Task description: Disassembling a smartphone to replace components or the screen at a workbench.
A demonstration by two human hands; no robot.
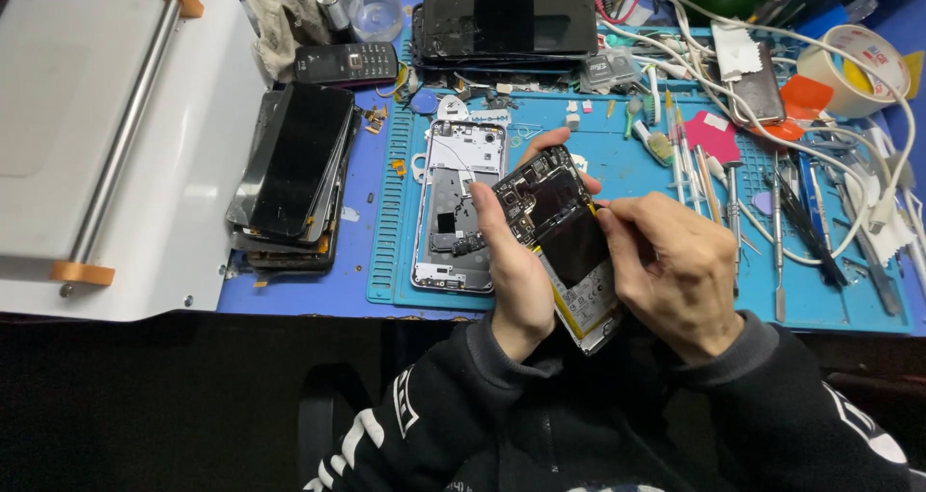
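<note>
My left hand (516, 265) grips an opened smartphone (559, 232) by its left edge, back cover off, so its circuit board and black battery show. It is tilted above the near edge of the blue mat (617, 164). My right hand (670, 270) rests against the phone's right side with its fingers curled; what it pinches is hidden. A second opened phone frame (453, 203), white inside, lies flat on the mat just left of my left hand.
A stack of dark phone screens (294, 174) lies to the left beside a white machine with a metal roller (116, 135). Screwdrivers, tweezers and brushes (762, 203) crowd the mat's right side, with white cables and a tape roll (858, 63). More phones (506, 24) sit at the back.
</note>
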